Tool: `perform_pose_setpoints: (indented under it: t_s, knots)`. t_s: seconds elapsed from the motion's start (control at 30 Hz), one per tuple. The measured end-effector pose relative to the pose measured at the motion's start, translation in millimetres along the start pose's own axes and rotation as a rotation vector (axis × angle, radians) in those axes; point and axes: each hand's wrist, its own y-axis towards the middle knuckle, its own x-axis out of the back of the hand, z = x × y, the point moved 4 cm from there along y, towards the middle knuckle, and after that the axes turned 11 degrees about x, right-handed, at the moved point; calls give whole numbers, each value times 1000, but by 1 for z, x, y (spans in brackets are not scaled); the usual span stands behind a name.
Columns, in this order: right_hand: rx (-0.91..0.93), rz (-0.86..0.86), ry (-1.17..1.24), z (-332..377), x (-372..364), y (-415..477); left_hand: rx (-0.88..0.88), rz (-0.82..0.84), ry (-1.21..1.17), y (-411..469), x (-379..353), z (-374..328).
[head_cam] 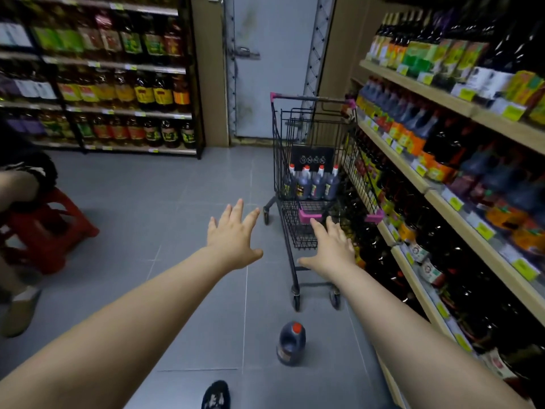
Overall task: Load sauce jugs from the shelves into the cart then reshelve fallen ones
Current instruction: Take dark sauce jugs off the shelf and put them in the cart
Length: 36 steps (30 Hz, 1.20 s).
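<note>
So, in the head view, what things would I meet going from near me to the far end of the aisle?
Black shoe → sauce jug on the floor → cart → jugs in the cart → grey door.

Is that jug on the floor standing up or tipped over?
Upright: the jug stands on its base on the floor, red cap on top.
</note>
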Motion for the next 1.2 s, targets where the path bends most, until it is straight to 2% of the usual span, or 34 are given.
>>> perform_pose_setpoints:
  t_s: [0.3,0.53,1.2]
  knots:
    - [-139,-98,40,2,0,167,-146,-8,49,194,24,9]
    - [-235,-175,51,-27,11,267,-297,-6,46,315,23,-30]
    - [-494,-37,173,-164,4,526,-512,195,115,626,-38,-155]
